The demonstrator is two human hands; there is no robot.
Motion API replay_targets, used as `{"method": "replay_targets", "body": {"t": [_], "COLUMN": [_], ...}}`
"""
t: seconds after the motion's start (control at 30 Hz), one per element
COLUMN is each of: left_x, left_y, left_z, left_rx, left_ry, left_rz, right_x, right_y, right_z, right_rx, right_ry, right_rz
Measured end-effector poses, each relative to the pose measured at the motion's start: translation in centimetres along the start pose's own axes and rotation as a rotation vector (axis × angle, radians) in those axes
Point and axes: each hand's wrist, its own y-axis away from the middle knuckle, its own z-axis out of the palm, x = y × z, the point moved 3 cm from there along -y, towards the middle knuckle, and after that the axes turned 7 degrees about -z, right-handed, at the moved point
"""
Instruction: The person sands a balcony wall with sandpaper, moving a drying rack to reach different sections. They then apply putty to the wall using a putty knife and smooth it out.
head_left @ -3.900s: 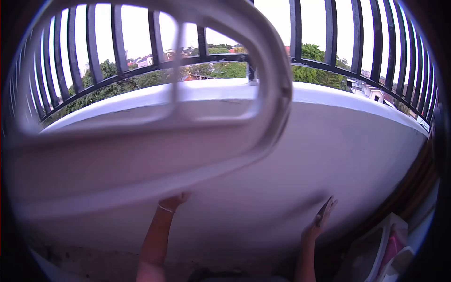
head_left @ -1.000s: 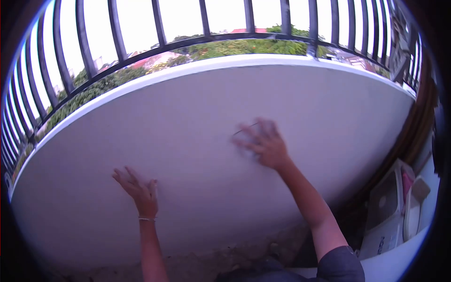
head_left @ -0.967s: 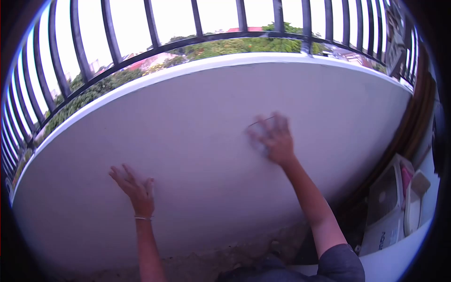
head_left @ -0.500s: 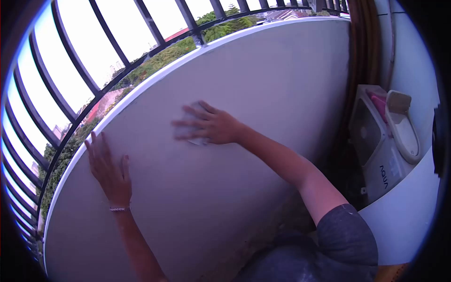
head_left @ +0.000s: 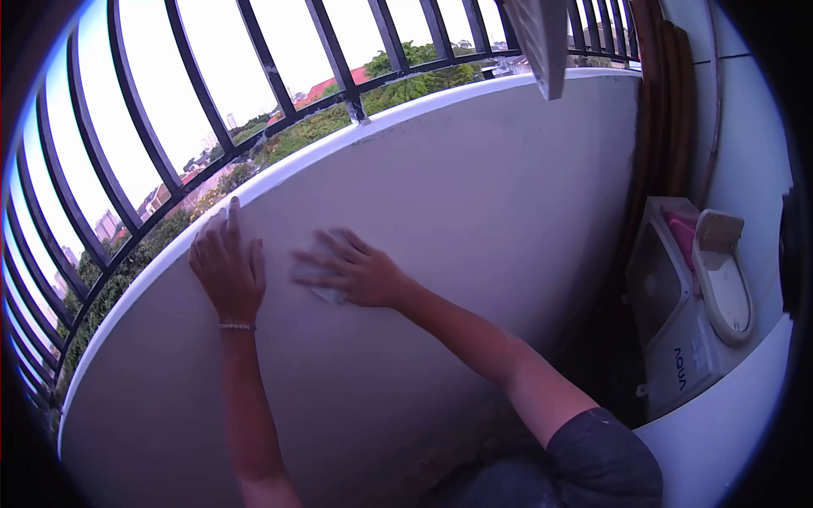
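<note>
A grey, smooth-faced parapet wall curves across the view, topped by a white ledge. My right hand presses a thin pale sheet flat against the wall; its fingers are spread and blurred by motion. Most of the sheet is hidden under the palm, so whether it is paper, sandpaper or cloth cannot be told. To its left, my left hand lies open on the wall, fingers pointing up, with the tips at the ledge. It holds nothing, and a thin bracelet circles that wrist.
Dark metal railing bars rise beyond the ledge, with trees and buildings outside. A light panel-like object hangs at the top right. On the right stand brown pipes and a pale appliance marked AQUA, with a white tray-like part.
My view has tilted up, so the wall sits lower. My left hand has shifted right along the ledge, closer to my right hand. My right hand still presses the sheet, slightly further left.
</note>
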Motion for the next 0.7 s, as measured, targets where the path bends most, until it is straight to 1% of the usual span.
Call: {"method": "replay_targets", "body": {"t": [0.03,0.07,0.13,0.17,0.2,0.27,0.33,0.37,0.47,0.57,0.63,0.7], "left_x": [-0.1,0.0,0.1,0.2,0.5,1.3,2.3,2.6,2.8,2.2,1.4,0.4], "left_y": [0.1,0.3,0.2,0.1,0.1,0.2,0.0,0.1,0.0,0.7,0.5,1.8], "left_z": [0.2,0.2,-0.1,0.0,0.4,0.8,0.6,0.5,0.0,-0.7,-0.7,-0.5], "left_rx": [0.066,0.058,0.059,0.075,0.091,0.124,0.159,0.136,0.073,0.013,-0.006,-0.039], "left_ry": [0.016,0.030,0.052,0.035,0.018,0.017,0.044,0.080,0.167,0.150,0.110,0.074], "left_rz": [0.019,0.010,-0.012,-0.036,-0.059,-0.097,-0.124,-0.139,-0.061,-0.033,0.011,0.027], "right_x": [0.7,1.4,4.7,6.5,8.1,10.5,11.7,11.3,7.2,4.3,6.7,10.5], "right_y": [2.7,5.2,8.8,9.3,9.2,6.8,3.3,1.8,-1.8,0.2,4.7,9.4], "right_z": [0.3,0.3,-1.3,-2.6,-3.6,-5.8,-5.8,-5.5,-4.3,-4.7,-4.0,-5.9], "right_rx": [-0.045,-0.088,-0.017,0.070,0.158,0.371,0.474,0.526,0.229,-0.143,-0.203,-0.247], "right_ry": [0.041,0.078,0.092,0.165,0.233,0.264,0.310,0.328,0.283,0.026,0.054,0.155], "right_rz": [-0.033,-0.067,0.189,0.339,0.490,0.808,0.919,0.978,0.432,-0.130,-0.346,-0.105]}}
